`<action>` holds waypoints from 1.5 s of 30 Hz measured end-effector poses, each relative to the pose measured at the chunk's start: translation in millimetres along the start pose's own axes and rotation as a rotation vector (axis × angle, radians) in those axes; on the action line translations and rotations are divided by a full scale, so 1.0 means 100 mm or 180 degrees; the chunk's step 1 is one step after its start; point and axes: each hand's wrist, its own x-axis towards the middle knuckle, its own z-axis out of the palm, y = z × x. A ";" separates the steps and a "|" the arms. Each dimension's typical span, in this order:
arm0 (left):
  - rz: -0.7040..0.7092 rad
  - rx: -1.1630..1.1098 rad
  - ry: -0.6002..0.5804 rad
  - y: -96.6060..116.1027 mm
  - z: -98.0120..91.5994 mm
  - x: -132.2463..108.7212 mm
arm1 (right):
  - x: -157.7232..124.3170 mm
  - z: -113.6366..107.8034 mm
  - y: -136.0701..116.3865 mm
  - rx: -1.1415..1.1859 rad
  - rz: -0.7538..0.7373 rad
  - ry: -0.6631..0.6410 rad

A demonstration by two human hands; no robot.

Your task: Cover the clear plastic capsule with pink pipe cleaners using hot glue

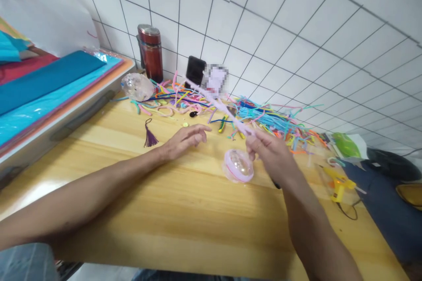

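Pinched in my right hand (268, 153) is a pale lilac pipe cleaner (231, 115), which slants up and left over the pile at the back. Its outline is smeared by motion, and I cannot tell whether it is one stem or several. Just left of that hand, a clear round ball with a pink-lilac band (238, 166) rests on the table. My left hand (185, 140) hovers above the wood with fingers stretched out and nothing in them. A dark purple tassel (150, 136) lies to its left.
Several coloured pipe cleaners (263, 116) are heaped along the tiled wall, with green-yellow pliers (222, 124) among them. A red thermos (151, 52) and clear ball (136, 87) stand back left, beside a box of coloured sheets (66, 96). A yellow glue gun (339, 184) lies right.
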 end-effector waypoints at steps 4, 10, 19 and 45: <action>-0.0436 -0.0501 0.0889 -0.13 -0.06 0.12 | -0.50 0.64 0.05 -0.1490 -0.0551 0.0316; -0.1067 -0.0203 0.1932 -0.29 -0.22 0.24 | -0.83 1.35 0.48 -0.2545 -0.0428 -0.0428; -0.0794 0.0423 0.2018 -0.18 -0.52 0.25 | -0.89 1.28 0.35 -0.2732 -0.0132 -0.0447; -0.1615 0.3596 -0.0147 -0.02 0.15 1.29 | -1.13 1.17 0.64 -0.1220 -0.3102 0.0001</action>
